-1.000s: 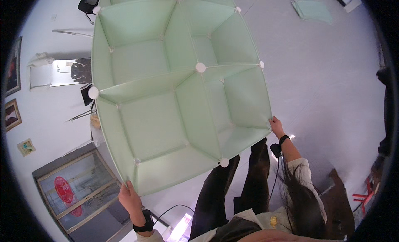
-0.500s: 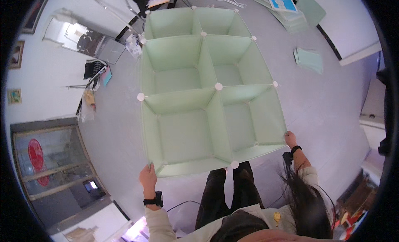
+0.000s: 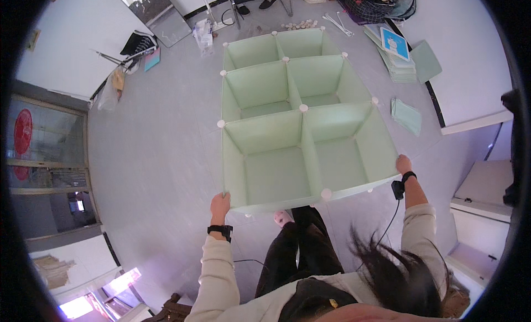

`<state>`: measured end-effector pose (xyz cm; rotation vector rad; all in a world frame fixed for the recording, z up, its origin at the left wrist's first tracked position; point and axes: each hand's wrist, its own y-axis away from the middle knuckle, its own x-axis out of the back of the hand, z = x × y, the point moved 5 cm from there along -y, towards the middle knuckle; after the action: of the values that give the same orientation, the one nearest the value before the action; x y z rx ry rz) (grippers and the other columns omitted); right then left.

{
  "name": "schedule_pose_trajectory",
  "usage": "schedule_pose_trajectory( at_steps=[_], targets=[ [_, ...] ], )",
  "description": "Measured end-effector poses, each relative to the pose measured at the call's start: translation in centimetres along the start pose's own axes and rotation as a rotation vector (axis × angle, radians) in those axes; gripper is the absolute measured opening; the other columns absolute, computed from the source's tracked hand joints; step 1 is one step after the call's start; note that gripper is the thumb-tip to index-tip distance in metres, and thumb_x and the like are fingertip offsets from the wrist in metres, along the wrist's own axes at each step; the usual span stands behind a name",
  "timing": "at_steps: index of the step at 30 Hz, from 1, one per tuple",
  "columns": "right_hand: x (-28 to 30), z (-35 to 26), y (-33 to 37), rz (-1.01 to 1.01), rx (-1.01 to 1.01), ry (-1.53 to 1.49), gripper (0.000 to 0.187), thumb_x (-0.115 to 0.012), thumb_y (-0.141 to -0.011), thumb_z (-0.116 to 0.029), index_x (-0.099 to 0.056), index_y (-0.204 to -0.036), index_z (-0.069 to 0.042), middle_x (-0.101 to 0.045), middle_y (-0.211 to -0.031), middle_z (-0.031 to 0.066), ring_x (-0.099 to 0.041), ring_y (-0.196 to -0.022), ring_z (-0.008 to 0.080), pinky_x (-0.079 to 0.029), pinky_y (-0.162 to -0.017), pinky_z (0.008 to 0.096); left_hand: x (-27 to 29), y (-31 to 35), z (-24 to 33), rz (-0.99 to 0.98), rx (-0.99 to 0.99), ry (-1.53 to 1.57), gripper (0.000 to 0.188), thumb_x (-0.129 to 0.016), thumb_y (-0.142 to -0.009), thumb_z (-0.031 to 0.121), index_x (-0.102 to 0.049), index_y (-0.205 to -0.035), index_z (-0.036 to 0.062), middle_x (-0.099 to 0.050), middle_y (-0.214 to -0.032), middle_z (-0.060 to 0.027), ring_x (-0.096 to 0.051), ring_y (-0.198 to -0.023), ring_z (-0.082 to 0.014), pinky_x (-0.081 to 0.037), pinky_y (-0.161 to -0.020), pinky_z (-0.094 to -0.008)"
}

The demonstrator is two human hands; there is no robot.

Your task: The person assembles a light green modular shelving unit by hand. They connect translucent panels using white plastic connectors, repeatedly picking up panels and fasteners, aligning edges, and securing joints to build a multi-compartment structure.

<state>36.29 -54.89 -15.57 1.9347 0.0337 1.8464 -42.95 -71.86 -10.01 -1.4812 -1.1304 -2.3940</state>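
Observation:
A pale green cube storage shelf (image 3: pixel 276 172) of thin panels and white round connectors stretches away from me, its open compartments facing up in two columns and three rows. My left hand (image 3: pixel 220 206) is closed on the shelf's near left corner. My right hand (image 3: pixel 404 164) is closed round its near right corner. The thumb side of the left hand shows at the panel edge; the fingers of both hands are partly hidden. Between my hands, a white connector (image 3: pixel 326 195) sits on the near edge, just above my legs.
Loose green panels (image 3: pixel 406 117) lie on the floor to the right, with a larger panel stack (image 3: pixel 401 70) by the wall. Small white connectors (image 3: pixel 301 25) and white rods (image 3: pixel 338 24) lie beyond the shelf. A mirror (image 3: pixel 157 17) leans far left; a plastic bag (image 3: pixel 204 37) lies near it.
My view has shifted and turned, so the shelf now appears further right. It also stands closer to the loose panels on the right. Both hands keep hold of the same corners.

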Motion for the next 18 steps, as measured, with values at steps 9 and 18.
schedule_pose_trajectory(
  at_steps=[9,18],
  targets=[
    [7.5,-6.2,1.6,-0.016,0.087,0.120,0.025,-0.047,-0.083,-0.022,-0.063,-0.089,-0.004,-0.064,-0.096,0.0205,-0.060,-0.092,0.0400,-0.049,-0.080,0.0489,-0.9,-0.7,-3.8,-0.035,0.008,0.179,0.042,-0.049,-0.086,0.039,-0.065,-0.092,0.0004,-0.063,-0.089,-0.0250,-0.059,-0.089,-0.0422,-0.045,-0.076,-0.0496],
    [17.7,-16.2,9.0,0.144,0.328,0.215,0.019,-0.055,-0.080,-0.022,-0.059,-0.078,-0.004,-0.062,-0.076,0.0201,-0.060,-0.073,0.0403,-0.048,-0.065,0.0509,-2.4,-1.7,-10.2,0.053,0.040,0.224,0.038,-0.053,-0.085,0.033,-0.061,-0.102,-0.0001,-0.062,-0.098,-0.0238,-0.057,-0.096,-0.0407,-0.044,-0.082,-0.0477]
  ],
)
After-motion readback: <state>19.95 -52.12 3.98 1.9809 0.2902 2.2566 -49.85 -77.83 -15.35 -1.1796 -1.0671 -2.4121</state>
